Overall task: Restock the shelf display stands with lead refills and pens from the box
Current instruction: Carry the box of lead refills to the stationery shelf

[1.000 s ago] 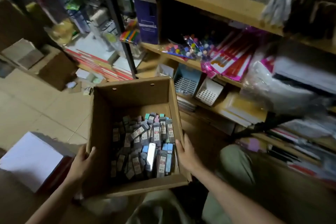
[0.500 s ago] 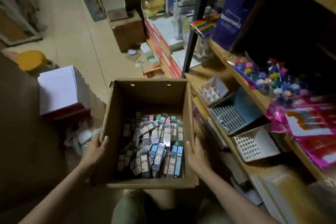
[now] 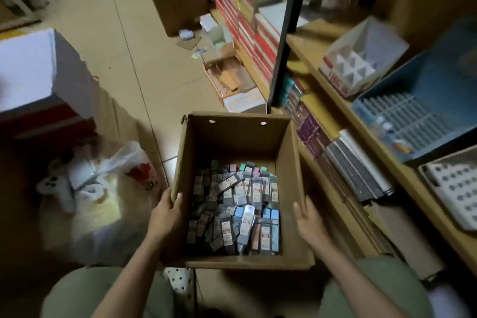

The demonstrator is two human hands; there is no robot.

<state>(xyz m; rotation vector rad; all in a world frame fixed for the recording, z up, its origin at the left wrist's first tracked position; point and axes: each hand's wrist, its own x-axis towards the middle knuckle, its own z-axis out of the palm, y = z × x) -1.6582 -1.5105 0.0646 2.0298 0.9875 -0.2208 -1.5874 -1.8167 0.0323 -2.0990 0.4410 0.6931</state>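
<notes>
Open cardboard box of lead refills: left hand grips left wall, right hand flat, fingers straight, against right wall beside shelf.

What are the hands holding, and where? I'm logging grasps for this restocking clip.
The box, by its two side walls near the front: the left hand grips the left rim, thumb hooked inside; the right hand lies against the right wall, fingers fairly straight.

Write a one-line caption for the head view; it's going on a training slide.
Both hands, left hand and right hand, hold a cardboard box of lead refills beside shelf display stands.
</notes>
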